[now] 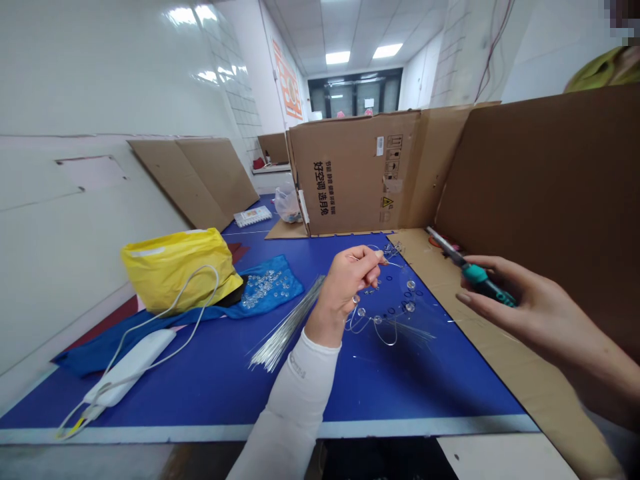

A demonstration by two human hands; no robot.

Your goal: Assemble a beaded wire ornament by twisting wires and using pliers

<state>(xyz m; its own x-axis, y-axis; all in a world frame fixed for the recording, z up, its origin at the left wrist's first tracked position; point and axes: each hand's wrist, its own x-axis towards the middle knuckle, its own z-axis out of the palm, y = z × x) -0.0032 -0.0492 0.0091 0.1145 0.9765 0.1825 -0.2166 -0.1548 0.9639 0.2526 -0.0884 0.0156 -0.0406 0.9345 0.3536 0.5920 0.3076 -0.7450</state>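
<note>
My left hand (353, 280) is closed in a pinch on a thin wire over the middle of the blue table (280, 250). Clear round beads (377, 320) hang in a loose loop of this wire, below and to the right of the fingers. To the right, my right hand (515, 300) holds pliers (477, 277) with green handles, their tip pointing up and left, apart from the wire. A bundle of straight silvery wires (290, 327) lies left of my left wrist. Small dark rings (419, 293) are scattered behind the beads.
Clear beads (267, 287) lie on a blue cloth (287, 273) beside a yellow bag (180, 270). A white power strip (133, 367) with its cable is at the front left. Cardboard walls (360, 173) stand at the back and right. Part of a person shows at the upper right.
</note>
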